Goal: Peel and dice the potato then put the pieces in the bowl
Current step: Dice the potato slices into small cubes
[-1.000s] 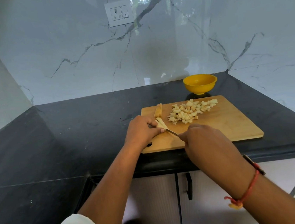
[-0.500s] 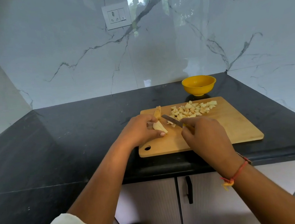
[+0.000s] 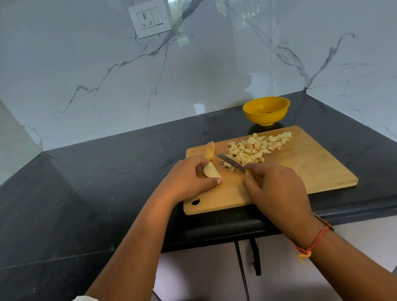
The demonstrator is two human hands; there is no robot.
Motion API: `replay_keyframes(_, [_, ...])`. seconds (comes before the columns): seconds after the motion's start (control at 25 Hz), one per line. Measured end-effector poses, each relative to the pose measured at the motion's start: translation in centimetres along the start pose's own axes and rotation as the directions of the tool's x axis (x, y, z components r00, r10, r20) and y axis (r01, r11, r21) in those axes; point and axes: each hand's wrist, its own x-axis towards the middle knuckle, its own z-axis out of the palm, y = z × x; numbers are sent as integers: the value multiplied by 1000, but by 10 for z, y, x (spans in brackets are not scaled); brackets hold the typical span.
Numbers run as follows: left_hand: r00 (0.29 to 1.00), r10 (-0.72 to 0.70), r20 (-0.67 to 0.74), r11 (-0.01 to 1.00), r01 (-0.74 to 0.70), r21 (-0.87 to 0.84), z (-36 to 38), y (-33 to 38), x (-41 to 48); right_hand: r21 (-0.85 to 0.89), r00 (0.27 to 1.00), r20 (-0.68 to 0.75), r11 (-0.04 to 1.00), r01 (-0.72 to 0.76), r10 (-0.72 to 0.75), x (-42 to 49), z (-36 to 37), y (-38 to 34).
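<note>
Gripping potato wedge [image 3: 211,171] in left hand [image 3: 188,181], right hand [image 3: 276,191] clasping knife [image 3: 231,162], handle mostly hidden

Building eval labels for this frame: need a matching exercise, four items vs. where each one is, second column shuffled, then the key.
Column 1
1. knife
2. potato wedge
3. diced pieces
4. bowl

Column 2
A. on the countertop, behind the cutting board
B. gripped in the right hand
C. lying loose on the cutting board
D. held in the left hand

Pairs: 1-B, 2-D, 3-C, 4-A
</note>
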Motion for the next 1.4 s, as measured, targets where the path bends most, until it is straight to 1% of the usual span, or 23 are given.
replay_keyframes(0.2, [999, 0, 48, 999, 2, -43, -5, -3, 1, -21, 1000, 1, 1000, 10, -10, -1, 2, 0])
replay_keyframes(0.4, [998, 29, 64, 999, -31, 25, -7, -4, 4, -30, 1000, -9, 999, 12, -12, -2, 2, 1])
replay_keyframes(0.52, [994, 76, 85, 992, -83, 90, -11, -9, 4, -33, 1000, -14, 999, 18, -18, -2, 3, 1])
replay_keyframes(0.64, [985, 128, 114, 986, -139, 97, -16, -11, 1, -26, 1000, -17, 999, 22, -23, -2, 3, 2])
replay_keyframes(0.8, [958, 139, 250, 984, -162, 73, -30, -11, -1, -34, 1000, -20, 999, 18, -18, -2, 3, 1])
replay_keyframes(0.84, [958, 135, 254, 986, -155, 59, -31, -10, -1, -35, 1000, -21, 999, 14, -15, -2, 3, 1])
replay_keyframes(0.88, [966, 139, 217, 988, -150, 33, -32, -6, 0, -34, 1000, -23, 999, 11, -11, -2, 3, 0])
replay_keyframes(0.92, [978, 143, 151, 989, -146, 7, -30, -2, 2, -30, 1000, -23, 1000, 8, -9, -2, 3, 0])
replay_keyframes(0.96, [986, 145, 87, 989, -146, 8, -27, 2, 4, -28, 1000, -24, 1000, 7, -8, -2, 3, 0])
replay_keyframes(1.0, [987, 151, 60, 987, -153, 44, -24, 7, 6, -27, 1000, -25, 1000, 6, -7, -2, 2, -1])
replay_keyframes(1.08, [978, 184, 96, 972, -196, 132, -17, 13, 11, -28, 1000, -24, 1000, 0, -1, -2, 1, -2])
replay_keyframes(1.16, [971, 199, 129, 963, -218, 159, -13, 15, 15, -24, 1000, -17, 1000, -12, 12, -2, 1, -4])
replay_keyframes(1.24, [978, 184, 99, 968, -198, 151, -11, 15, 17, -14, 1000, -9, 1000, -22, 22, 0, 0, -5])
replay_keyframes(1.4, [980, 199, -18, 976, -196, 96, 0, 13, 15, -6, 999, 31, 1000, -16, 16, 1, -5, -5])
